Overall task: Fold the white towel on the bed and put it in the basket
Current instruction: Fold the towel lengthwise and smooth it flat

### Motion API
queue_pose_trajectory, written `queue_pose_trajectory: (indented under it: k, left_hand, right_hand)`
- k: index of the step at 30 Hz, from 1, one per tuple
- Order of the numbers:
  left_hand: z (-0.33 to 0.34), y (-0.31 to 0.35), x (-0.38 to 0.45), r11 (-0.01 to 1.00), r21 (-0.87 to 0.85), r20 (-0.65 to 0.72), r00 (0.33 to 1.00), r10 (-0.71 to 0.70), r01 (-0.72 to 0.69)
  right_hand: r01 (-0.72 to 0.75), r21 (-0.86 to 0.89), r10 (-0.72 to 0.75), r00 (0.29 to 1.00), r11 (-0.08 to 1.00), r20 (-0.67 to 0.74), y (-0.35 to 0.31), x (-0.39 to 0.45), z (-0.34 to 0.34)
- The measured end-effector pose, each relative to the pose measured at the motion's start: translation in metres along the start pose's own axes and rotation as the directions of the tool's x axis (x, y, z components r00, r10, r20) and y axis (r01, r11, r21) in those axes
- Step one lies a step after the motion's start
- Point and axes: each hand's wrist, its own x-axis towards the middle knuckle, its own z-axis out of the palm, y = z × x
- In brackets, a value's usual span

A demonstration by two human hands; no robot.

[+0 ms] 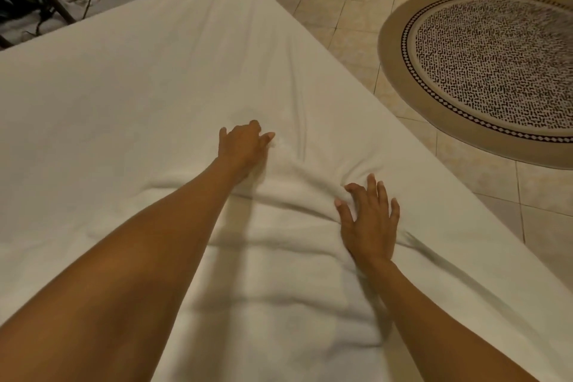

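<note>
The towel (273, 273) lies spread on the bed (124, 87) at six o'clock. The right hand (369, 223) presses it flat, fingers splayed. The left hand (243, 146), farther on, pinches its edge. A rug (496, 71) lies at two o'clock.

The white towel (279, 257) lies spread on the bed (108, 102), near side, slightly right of centre; thick and plush, it is hard to tell from the white sheet beneath; its far edge is bunched into a raised, rumpled ridge running left to right; nearer in it lies mostly flat, crossed by soft horizontal creases; its right edge slants along the mattress border.
</note>
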Motion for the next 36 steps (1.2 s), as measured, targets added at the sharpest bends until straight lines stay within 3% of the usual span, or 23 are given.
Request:
queue_pose_trajectory:
  k: [4,9,11,14,17,19,23,27,32,36]
  left_hand:
    - [-0.015,0.003,0.007,0.99,0.12,0.067,0.995,-0.079,0.071]
    - [-0.024,0.005,-0.001,0.965,0.215,0.235,0.951,-0.202,0.152]
    - [-0.023,0.004,-0.003,0.958,0.25,0.167,0.969,-0.185,0.14]
    - [-0.034,0.01,0.003,0.955,0.285,-0.128,0.991,-0.044,0.079]
    - [-0.054,0.027,0.02,0.99,-0.048,-0.259,0.956,-0.141,0.133]
    - [-0.057,0.034,0.03,0.959,-0.24,-0.2,0.959,-0.202,0.152]
    - [-0.019,0.033,0.018,0.937,-0.348,0.035,0.999,-0.028,0.038]
    - [0.047,0.021,-0.005,0.991,-0.128,0.171,0.984,0.053,-0.031]
    - [0.082,0.014,-0.007,0.998,-0.004,0.096,0.994,0.056,-0.055]
    - [0.082,0.015,-0.004,0.998,0.023,0.138,0.989,0.05,-0.054]
  right_hand:
    - [-0.138,0.216,0.138,0.99,0.967,0.017,-0.013,0.013,-0.015]
    - [-0.144,-0.018,0.143,0.953,0.989,0.266,-0.025,0.037,-0.031]
    - [-0.103,-0.068,0.118,0.955,0.992,0.271,-0.028,0.04,-0.032]
    - [-0.022,-0.124,0.036,0.993,0.992,0.116,-0.031,0.053,-0.038]
    - [0.016,-0.144,-0.021,0.999,0.989,-0.035,-0.037,0.078,-0.047]
    - [0.025,-0.193,-0.043,0.995,0.981,-0.088,-0.043,0.088,-0.045]
    - [-0.036,-0.23,0.008,0.993,0.973,-0.118,-0.045,0.079,-0.022]
    - [0.221,-0.194,-0.207,0.974,0.956,0.087,-0.027,0.049,0.008]
    - [0.212,-0.189,-0.196,0.976,0.959,0.099,-0.015,0.047,0.027]
    - [0.211,-0.209,-0.191,0.975,0.955,0.11,-0.012,0.05,0.032]
